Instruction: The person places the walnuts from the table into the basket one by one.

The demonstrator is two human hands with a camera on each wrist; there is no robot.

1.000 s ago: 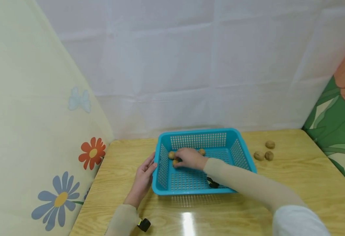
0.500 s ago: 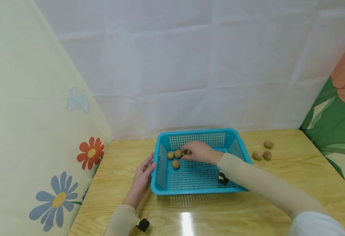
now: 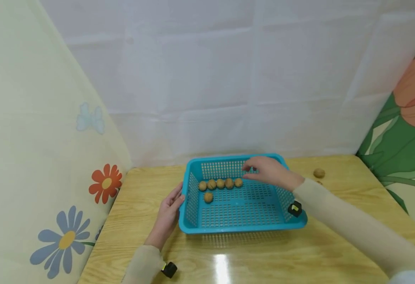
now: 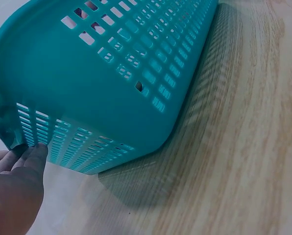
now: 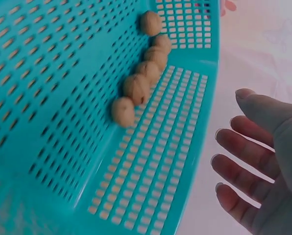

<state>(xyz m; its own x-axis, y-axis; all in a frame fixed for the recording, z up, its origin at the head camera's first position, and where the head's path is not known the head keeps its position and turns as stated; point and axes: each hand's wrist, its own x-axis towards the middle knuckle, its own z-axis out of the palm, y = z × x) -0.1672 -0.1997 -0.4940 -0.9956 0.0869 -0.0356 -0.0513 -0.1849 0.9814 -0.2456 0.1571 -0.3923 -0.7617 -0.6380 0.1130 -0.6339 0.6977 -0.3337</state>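
A blue plastic basket [image 3: 242,227] with slotted walls stands on the table. Inside it, several walnuts [image 3: 220,184] line up along the back wall, and a single walnut [image 3: 208,197] lies in front of the row's left end. My left hand [image 3: 167,215] holds the basket's left rim; in the left wrist view its fingers [image 4: 36,159] bend against the slotted outer wall below the rim. Over the back right of the basket hovers my right hand [image 3: 269,170], holding nothing. Its fingers are spread and relaxed in the right wrist view, thumb apart.
To the basket's right, a walnut [image 3: 319,173] lies on the wooden table [image 3: 264,256], with another partly behind the right sleeve. A white cloth [image 3: 193,79] hangs behind the table, and flower-patterned panels [image 3: 66,240] flank it.
My right hand has moved right and up, away from the row, and let go of a walnut. More walnuts now show in line along the back wall. The left hand keeps its hold.
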